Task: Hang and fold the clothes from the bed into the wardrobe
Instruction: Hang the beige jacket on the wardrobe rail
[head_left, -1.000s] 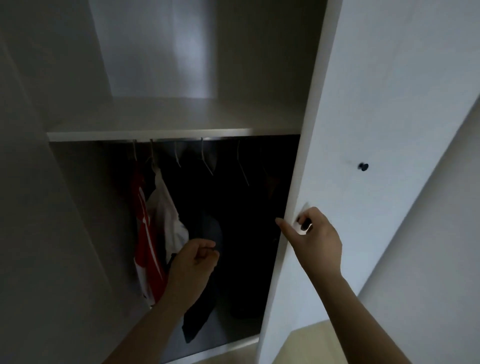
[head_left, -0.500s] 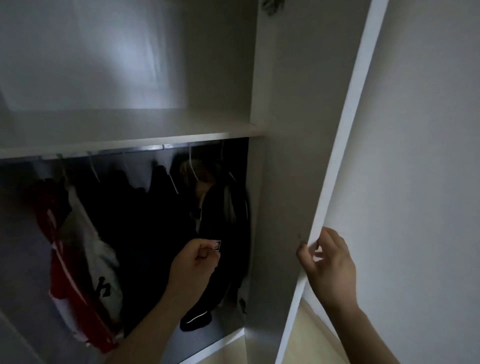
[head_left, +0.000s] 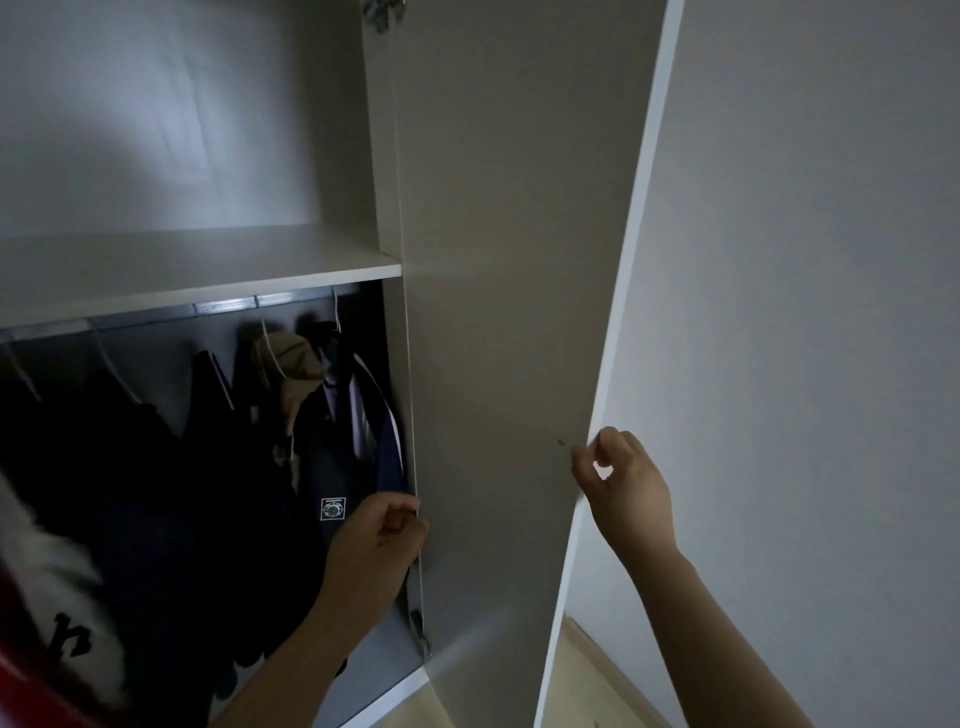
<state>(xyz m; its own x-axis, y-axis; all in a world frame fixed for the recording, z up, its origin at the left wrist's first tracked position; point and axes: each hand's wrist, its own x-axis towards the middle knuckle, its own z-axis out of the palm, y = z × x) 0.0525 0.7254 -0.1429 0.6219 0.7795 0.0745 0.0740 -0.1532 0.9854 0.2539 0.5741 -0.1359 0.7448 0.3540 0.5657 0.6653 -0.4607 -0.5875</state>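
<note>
So the wardrobe (head_left: 384, 156) fills most of the frame here, with its door (head_left: 509, 312) swung wide open and running down the middle of the shot, the inner face towards the camera. The right hand (head_left: 626, 491) is at the right of centre, pinching the door's free edge between thumb and curled fingers, so it's closed around that edge and nothing else. The left hand (head_left: 376, 540) sits lower, around the middle bottom, right up against the hinge side of the door; its fingers are curled in loosely, and it's too dark to tell whether it's actually got hold of anything or is just touching the fabric next to it. The clothes are in the lower left: a row of dark garments (head_left: 156, 467) hanging from a rail (head_left: 228, 306) under the shelf (head_left: 197, 270), which crosses the left half about a third of the way down. The rightmost one is a navy jacket (head_left: 332, 467) with pale stripes and a small square badge, hanging just beside the left hand. Behind it there's something beige (head_left: 291, 364) bunched up near the hanger hooks. Way down in the bottom left corner there's a blurry white and red garment (head_left: 47, 623) with black lettering. A bare grey wall (head_left: 805, 312) takes up the right side, and a strip of light wood floor (head_left: 587, 686) shows at the bottom right.
</note>
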